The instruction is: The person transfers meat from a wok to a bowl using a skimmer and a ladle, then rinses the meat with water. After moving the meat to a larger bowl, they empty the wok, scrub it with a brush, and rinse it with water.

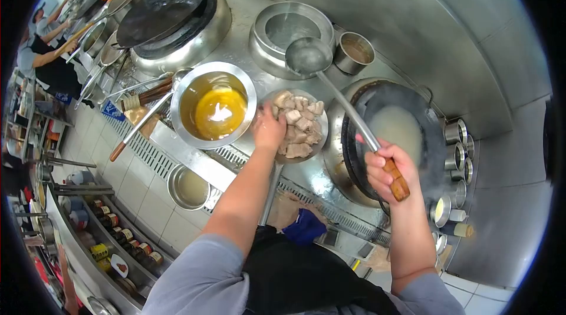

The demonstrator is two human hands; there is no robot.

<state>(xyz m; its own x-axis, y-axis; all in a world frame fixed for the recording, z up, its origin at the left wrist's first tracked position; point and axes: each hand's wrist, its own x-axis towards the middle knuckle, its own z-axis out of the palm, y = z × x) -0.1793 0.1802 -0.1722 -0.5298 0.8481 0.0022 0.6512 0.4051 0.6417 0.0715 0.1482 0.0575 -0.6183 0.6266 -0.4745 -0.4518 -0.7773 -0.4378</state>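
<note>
Pale chunks of cooked meat (302,120) fill a round strainer (318,148), whose long metal handle (272,194) points toward my body. My left hand (270,130) rests at the left side of this heap, fingers apart and touching the meat; their tips are partly hidden. In my right hand (389,164), closed around its wooden grip, is a ladle (309,56). The ladle's bowl is raised toward the far side, over the edge of a round steel pot. Beneath the ladle's shaft on the right, a steaming wok (433,132) contains cloudy liquid.
Left of the strainer stands a steel basin (250,88) of yellow oil. A round steel pot (259,40) and a small pot of brown liquid (355,52) are behind. Another wok (162,14) sits far left, near a co-worker (44,58). Steel cups (455,132) line the right.
</note>
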